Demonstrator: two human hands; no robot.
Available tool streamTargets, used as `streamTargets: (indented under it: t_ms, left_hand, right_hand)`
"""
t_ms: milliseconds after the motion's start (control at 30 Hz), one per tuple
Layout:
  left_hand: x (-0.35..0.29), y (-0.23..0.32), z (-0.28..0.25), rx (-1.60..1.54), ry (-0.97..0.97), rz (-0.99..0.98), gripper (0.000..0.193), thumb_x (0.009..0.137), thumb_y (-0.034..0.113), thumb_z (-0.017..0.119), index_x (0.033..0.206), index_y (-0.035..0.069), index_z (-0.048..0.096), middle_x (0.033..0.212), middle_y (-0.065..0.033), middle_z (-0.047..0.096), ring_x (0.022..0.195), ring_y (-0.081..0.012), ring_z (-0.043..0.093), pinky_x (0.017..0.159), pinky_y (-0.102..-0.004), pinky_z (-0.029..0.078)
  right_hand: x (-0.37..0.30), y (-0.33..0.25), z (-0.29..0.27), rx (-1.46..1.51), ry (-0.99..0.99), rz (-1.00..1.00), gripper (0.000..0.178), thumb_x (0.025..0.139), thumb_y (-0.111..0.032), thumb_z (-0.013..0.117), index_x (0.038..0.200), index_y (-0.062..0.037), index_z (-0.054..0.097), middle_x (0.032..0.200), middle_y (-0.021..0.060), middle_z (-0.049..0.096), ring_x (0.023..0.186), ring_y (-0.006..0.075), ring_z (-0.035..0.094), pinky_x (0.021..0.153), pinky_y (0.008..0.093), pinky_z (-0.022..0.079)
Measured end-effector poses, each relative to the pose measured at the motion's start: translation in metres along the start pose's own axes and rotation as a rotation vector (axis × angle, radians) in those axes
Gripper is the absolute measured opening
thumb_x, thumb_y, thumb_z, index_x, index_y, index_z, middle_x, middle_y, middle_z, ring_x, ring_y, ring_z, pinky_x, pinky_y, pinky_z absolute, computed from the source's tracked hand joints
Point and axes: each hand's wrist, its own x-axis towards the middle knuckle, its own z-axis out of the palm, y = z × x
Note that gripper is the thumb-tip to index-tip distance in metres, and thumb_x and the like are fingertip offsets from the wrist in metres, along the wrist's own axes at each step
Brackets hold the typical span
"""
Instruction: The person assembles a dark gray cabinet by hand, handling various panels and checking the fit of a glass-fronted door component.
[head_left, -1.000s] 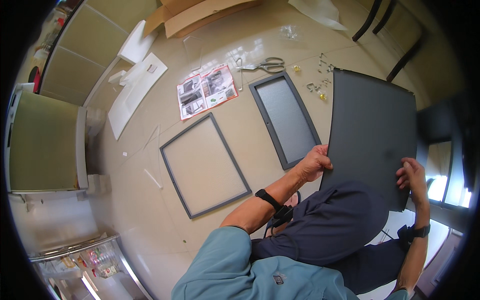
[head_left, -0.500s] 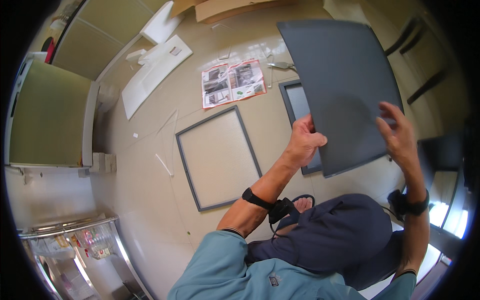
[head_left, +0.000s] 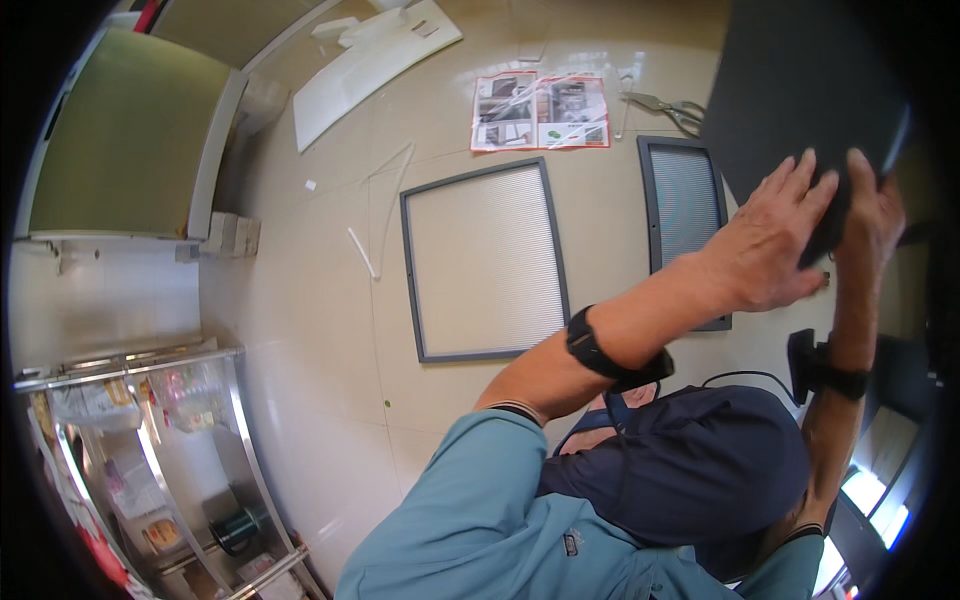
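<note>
A large dark grey panel (head_left: 790,90) stands tilted at the right, running out of the top of the picture. My left hand (head_left: 775,235) lies against its lower part with the fingers stretched out and spread. At the panel's right edge is my right hand (head_left: 872,215), closed on that edge; part of its grip is hidden. Beside the panel, a grey-framed mesh screen (head_left: 690,200) lies on the floor, partly covered by my left forearm. A second, larger framed mesh screen (head_left: 485,260) lies flat farther left.
Scissors (head_left: 665,110) lie open near the panel. Behind the screens is a printed leaflet (head_left: 540,110), with white foam pieces (head_left: 370,70) at the back left. Thin white strips (head_left: 362,252) lie on the floor. A metal rack (head_left: 240,400) stands at the lower left.
The panel has swung to the right and tipped up steeper. My left hand has let go of its near left edge and moved right onto its face; my right hand has reached its right edge.
</note>
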Motion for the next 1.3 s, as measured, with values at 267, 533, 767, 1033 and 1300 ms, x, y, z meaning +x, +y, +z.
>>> streamTargets:
  t_ms: [267, 533, 767, 1033, 1300]
  left_hand:
    - [-0.165, -0.076, -0.133, 0.008, 0.482, -1.054, 0.073, 0.092, 0.037, 0.064, 0.139, -0.010, 0.036, 0.130, -0.0199, 0.054, 0.116, -0.0244, 0.054, 0.098, -0.0335, 0.044]
    - [-0.233, -0.060, -0.188, -0.714, 0.669, -1.222, 0.037, 0.098, 0.027, 0.055, 0.115, -0.006, 0.059, 0.106, -0.0109, 0.066, 0.093, -0.0176, 0.064, 0.083, -0.0298, 0.052]
    - [-0.289, -0.058, -0.207, -0.550, 0.889, -1.319, 0.023, 0.096, 0.017, 0.058, 0.103, -0.005, 0.063, 0.094, -0.0093, 0.068, 0.083, -0.0165, 0.064, 0.077, -0.0292, 0.053]
    - [-0.385, -0.027, -0.238, -0.123, 1.024, -1.360, 0.016, 0.091, 0.012, 0.063, 0.083, -0.001, 0.064, 0.076, 0.0017, 0.058, 0.067, -0.0082, 0.049, 0.063, -0.0241, 0.042]
    - [-0.439, -0.044, -0.257, 0.284, 0.982, -1.386, 0.021, 0.086, 0.012, 0.066, 0.096, -0.007, 0.067, 0.079, -0.0022, 0.058, 0.072, -0.0134, 0.052, 0.068, -0.0281, 0.044]
  right_hand:
    - [-0.056, 0.008, 0.020, 0.371, -0.317, 0.418, 0.041, 0.083, -0.035, 0.066, 0.105, -0.0003, 0.064, 0.094, 0.0094, 0.064, 0.083, 0.0165, 0.061, 0.076, 0.0295, 0.049]
    - [-0.116, 0.057, 0.088, 0.771, -0.636, 0.759, 0.037, 0.086, -0.027, 0.065, 0.113, -0.0004, 0.060, 0.092, 0.0055, 0.066, 0.076, 0.0114, 0.064, 0.069, 0.0235, 0.053]
    - [-0.153, 0.086, 0.134, 0.612, -0.826, 0.877, 0.026, 0.094, -0.022, 0.060, 0.105, 0.0006, 0.061, 0.093, 0.0056, 0.067, 0.081, 0.0104, 0.064, 0.073, 0.0251, 0.054]
    - [-0.254, 0.108, 0.166, 0.185, -1.092, 0.600, 0.050, 0.089, -0.017, 0.057, 0.132, 0.0050, 0.049, 0.077, 0.0084, 0.061, 0.071, 0.0156, 0.057, 0.068, 0.0307, 0.047]
    - [-0.261, 0.090, 0.189, 0.014, -1.219, 0.372, 0.027, 0.085, -0.014, 0.053, 0.101, 0.0071, 0.057, 0.080, 0.0243, 0.063, 0.077, 0.0402, 0.060, 0.074, 0.0428, 0.048]
